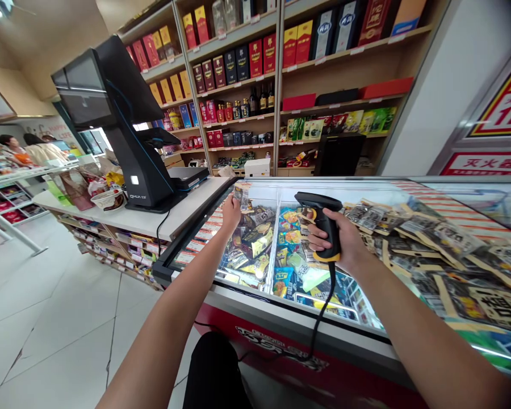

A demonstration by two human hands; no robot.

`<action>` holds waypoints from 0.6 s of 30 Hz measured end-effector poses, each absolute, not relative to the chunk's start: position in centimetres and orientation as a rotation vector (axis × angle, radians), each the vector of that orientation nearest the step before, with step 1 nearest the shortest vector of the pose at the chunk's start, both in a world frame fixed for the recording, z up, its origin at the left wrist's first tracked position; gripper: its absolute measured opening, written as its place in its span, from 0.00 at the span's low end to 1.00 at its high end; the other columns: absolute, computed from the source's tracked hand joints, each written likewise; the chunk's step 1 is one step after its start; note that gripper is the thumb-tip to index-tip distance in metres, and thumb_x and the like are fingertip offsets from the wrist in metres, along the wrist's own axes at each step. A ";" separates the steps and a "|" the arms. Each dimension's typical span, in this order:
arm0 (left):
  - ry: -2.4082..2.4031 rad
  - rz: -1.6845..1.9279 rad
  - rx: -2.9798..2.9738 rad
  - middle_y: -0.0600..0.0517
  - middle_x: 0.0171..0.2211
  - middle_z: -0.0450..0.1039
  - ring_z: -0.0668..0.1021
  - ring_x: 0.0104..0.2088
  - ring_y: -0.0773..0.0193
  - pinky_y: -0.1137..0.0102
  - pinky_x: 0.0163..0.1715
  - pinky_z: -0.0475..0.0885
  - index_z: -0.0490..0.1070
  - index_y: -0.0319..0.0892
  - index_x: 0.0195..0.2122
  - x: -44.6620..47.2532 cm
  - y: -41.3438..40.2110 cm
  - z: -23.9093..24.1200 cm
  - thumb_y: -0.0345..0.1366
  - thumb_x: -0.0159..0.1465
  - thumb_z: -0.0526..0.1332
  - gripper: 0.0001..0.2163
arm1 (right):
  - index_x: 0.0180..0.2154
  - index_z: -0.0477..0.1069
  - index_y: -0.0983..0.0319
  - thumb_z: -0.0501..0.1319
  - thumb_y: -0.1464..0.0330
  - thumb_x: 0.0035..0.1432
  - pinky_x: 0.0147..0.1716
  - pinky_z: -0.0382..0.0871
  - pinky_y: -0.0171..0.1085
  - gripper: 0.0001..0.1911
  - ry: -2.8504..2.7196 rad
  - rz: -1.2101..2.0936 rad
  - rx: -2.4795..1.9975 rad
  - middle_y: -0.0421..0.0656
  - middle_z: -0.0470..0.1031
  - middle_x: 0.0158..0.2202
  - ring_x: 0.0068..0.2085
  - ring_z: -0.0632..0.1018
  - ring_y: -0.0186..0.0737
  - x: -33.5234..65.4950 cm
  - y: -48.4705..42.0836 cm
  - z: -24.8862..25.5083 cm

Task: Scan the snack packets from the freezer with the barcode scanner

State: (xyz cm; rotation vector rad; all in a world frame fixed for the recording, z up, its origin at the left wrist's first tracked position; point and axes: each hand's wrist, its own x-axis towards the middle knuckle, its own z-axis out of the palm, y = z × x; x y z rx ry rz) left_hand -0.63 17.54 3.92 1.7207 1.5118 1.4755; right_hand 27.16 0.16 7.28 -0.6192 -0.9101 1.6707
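Observation:
My right hand (339, 241) is wrapped around the grip of a black barcode scanner (321, 218) with a yellow base, its cable hanging down over the freezer's front. The scanner's head points left over the open chest freezer (281, 309). My left hand (231, 214) reaches into the freezer's far left part and pinches a small packet (239, 195) held upright. Below both hands lie several packaged frozen snacks (255, 244), split by a white divider.
A black checkout terminal (123, 125) stands on the white counter (153, 218) to the left. The freezer's glass lid (451, 238) on the right carries many flat packets. Shelves of boxed bottles (247, 62) fill the back wall. People stand at far left (12, 150).

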 end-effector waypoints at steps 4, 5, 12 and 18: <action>1.051 1.531 1.229 0.46 0.50 0.80 0.84 0.45 0.58 0.62 0.44 0.82 0.71 0.47 0.54 3.7 16.6 4.6 0.37 0.77 0.49 0.12 | 0.41 0.71 0.59 0.70 0.53 0.62 0.17 0.59 0.32 0.18 -0.990 1.620 -0.627 0.32 0.61 0.20 0.17 0.58 0.29 26.8 -0.7 7.8; 0.922 1.513 1.049 0.46 0.50 0.80 0.84 0.44 0.59 0.62 0.44 0.83 0.71 0.47 0.54 4.7 16.2 4.6 0.39 0.77 0.51 0.11 | 0.42 0.71 0.59 0.70 0.53 0.62 0.17 0.59 0.32 0.18 -1.010 1.601 -0.630 0.32 0.61 0.20 0.17 0.58 0.29 26.7 -1.0 7.9; 0.738 1.448 0.735 0.50 0.43 0.80 0.83 0.43 0.61 0.64 0.46 0.82 0.71 0.47 0.54 6.4 14.6 2.4 0.36 0.64 0.74 0.20 | 0.41 0.69 0.58 0.72 0.49 0.59 0.17 0.57 0.33 0.23 -1.133 1.473 -0.777 0.33 0.63 0.20 0.17 0.61 0.30 26.2 -1.4 7.5; 0.752 1.482 0.841 0.52 0.44 0.80 0.83 0.41 0.62 0.61 0.47 0.80 0.69 0.49 0.52 4.5 14.5 1.7 0.37 0.58 0.78 0.25 | 0.40 0.68 0.58 0.71 0.45 0.62 0.18 0.61 0.34 0.25 -1.258 1.446 -0.994 0.35 0.67 0.22 0.18 0.65 0.31 25.4 -1.1 5.7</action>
